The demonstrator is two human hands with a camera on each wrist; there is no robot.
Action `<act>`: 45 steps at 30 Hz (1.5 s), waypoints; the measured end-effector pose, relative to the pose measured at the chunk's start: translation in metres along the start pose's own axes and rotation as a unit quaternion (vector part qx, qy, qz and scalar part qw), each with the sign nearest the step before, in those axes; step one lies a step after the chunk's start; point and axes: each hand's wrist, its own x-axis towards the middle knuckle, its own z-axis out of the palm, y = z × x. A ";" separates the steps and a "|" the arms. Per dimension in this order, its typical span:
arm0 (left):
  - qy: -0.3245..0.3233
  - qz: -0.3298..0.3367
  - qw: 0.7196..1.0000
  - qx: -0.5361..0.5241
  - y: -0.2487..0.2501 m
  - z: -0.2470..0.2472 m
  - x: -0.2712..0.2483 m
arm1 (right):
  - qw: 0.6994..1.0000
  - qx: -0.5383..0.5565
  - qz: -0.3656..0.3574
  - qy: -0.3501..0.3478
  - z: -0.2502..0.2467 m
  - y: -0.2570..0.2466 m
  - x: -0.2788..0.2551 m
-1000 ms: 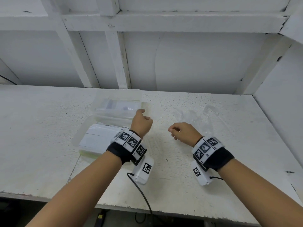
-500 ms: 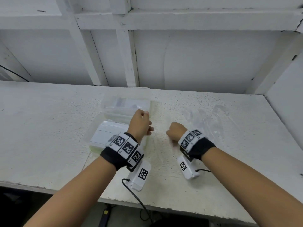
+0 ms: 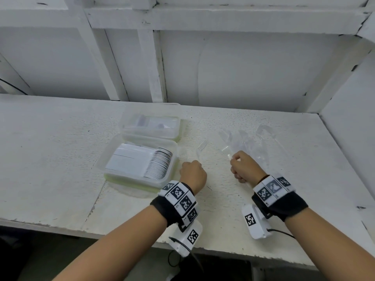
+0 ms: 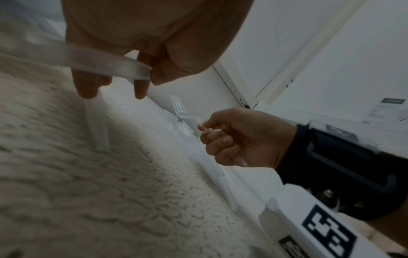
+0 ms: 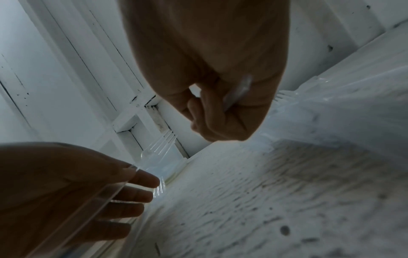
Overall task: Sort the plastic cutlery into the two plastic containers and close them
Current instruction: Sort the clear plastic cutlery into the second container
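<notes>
- The left hand (image 3: 192, 175) is closed round the handle of a clear fork (image 3: 199, 153), just right of the near container (image 3: 140, 161); the tines point away from the person.
- The right hand (image 3: 243, 169), further right of that container, is curled round another clear fork (image 4: 183, 111), pinching its handle between thumb and fingertips.
- To do this step well, I judge each fork should be swung left over the near container, kept level and laid flat with the tines matching the stack; clear plastic is slippery, so grip mid-handle.
- The near container already holds a neat white stack of cutlery and stands open.
- The far container (image 3: 151, 126), touching the near one's back edge, is also open, with a few pieces inside.
- The loose pile of clear cutlery (image 3: 249, 142) lies right of both containers, behind the right hand.
- Half a second ago the left hand was up at the near container's rim; it has drawn back and the fork now shows.
</notes>
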 end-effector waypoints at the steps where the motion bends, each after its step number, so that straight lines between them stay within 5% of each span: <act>1: 0.004 -0.002 1.000 -0.003 0.002 0.001 0.000 | 1.000 0.001 0.000 0.002 -0.001 0.002 -0.001; 5: 0.029 -0.038 0.998 0.030 0.009 0.001 0.002 | 1.000 0.008 0.002 0.003 -0.004 0.008 -0.005; 13: -0.022 -0.096 0.992 0.085 0.021 0.002 0.010 | 1.000 0.009 -0.010 0.011 -0.005 0.011 -0.009; 23: -0.014 -0.002 0.995 0.101 0.011 -0.007 0.032 | 0.991 -0.072 -0.039 0.105 -0.034 -0.002 0.009; 28: -0.010 0.049 0.999 -0.009 0.016 -0.004 0.030 | 0.963 -0.198 -0.040 0.177 -0.050 -0.015 0.026; 33: -0.059 0.026 0.989 -0.133 0.017 0.002 0.032 | 0.941 -0.316 0.002 0.120 -0.046 -0.011 0.034; 38: -0.083 -0.042 0.978 -0.186 0.024 -0.002 0.038 | 0.943 -0.308 0.018 0.128 -0.042 -0.008 0.039; 42: -0.067 -0.005 0.997 -0.029 0.035 -0.007 0.031 | 0.959 -0.254 0.036 0.124 -0.050 -0.006 0.040; 45: -0.045 -0.009 0.991 -0.122 0.033 0.002 0.045 | 0.975 -0.180 0.006 0.127 -0.056 -0.006 0.034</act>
